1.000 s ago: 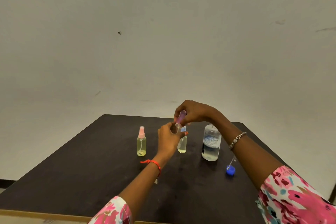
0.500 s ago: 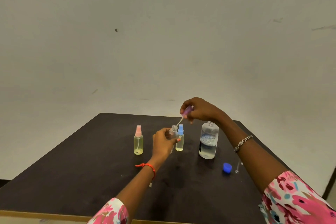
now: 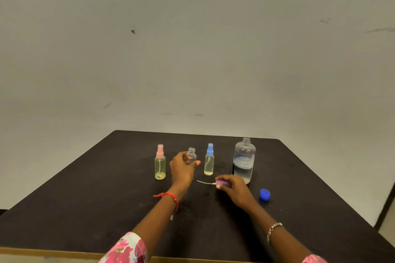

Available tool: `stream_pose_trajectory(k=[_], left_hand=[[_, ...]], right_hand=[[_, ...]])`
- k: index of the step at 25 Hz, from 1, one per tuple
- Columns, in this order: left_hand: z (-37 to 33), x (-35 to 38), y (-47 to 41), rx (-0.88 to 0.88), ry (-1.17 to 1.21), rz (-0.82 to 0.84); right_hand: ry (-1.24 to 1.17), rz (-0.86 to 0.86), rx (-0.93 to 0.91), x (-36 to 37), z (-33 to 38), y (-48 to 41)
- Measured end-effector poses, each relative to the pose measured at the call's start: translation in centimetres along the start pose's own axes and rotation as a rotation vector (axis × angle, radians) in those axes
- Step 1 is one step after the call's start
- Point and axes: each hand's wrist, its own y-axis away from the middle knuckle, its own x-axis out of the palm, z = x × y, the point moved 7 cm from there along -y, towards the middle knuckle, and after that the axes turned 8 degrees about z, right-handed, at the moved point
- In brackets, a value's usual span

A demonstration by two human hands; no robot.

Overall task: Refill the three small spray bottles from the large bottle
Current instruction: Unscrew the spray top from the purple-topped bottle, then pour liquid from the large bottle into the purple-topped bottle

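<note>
The left hand (image 3: 182, 170) grips the uncapped small clear bottle (image 3: 191, 155) upright on the dark surface (image 3: 89, 194); the right hand (image 3: 232, 187) holds its purple spray top (image 3: 221, 183) low beside it. Next, I judge, set it down and pour carefully from the open large clear bottle (image 3: 244, 159).

- small clear plastic spray bottle with pink sprayer top (image 3: 160, 163): upright, capped, yellowish liquid inside; leftmost in the row
- small clear plastic bottle with bare threaded neck (image 3: 191, 154): uncapped, upright, contents can't be judged; between the pink-topped and blue-topped bottles
- purple sprayer head with thin dip tube (image 3: 220, 183): low at the table, tube pointing left
- small clear plastic spray bottle with blue sprayer top (image 3: 209, 159): upright, capped, pale yellow liquid
- large clear plastic bottle with printed label (image 3: 244, 160): upright, open neck, partly full of clear liquid; rightmost
- blue screw cap (image 3: 264, 194): on the table, near the large bottle
</note>
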Motion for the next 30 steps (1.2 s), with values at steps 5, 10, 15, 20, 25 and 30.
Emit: stream_pose_trajectory(k=[5, 10, 15, 20, 25, 30], left_hand=[[0.0, 0.7, 0.0, 0.000, -0.006, 0.026], [0.2, 0.9, 0.1, -0.013, -0.021, 0.037], [0.5, 1.0, 0.1, -0.014, -0.018, 0.043], [0.8, 0.8, -0.1, -0.013, -0.013, 0.057], [1.0, 0.6, -0.2, -0.021, -0.001, 0.052], [0.6, 0.5, -0.1, -0.008, 0.008, 0.046]], right_hand=[[-0.012, -0.041, 0.002, 0.7, -1.3, 0.4], [0.026, -0.005, 0.003, 1.2, -1.5, 0.4], [0.037, 0.004, 0.005, 1.3, -1.7, 0.3], [0.015, 0.009, 0.014, 1.4, -1.8, 0.3], [-0.055, -0.042, 0.017, 1.2, -1.7, 0.6], [0.008, -0.720, -0.057, -5.4, 2.0, 2.1]])
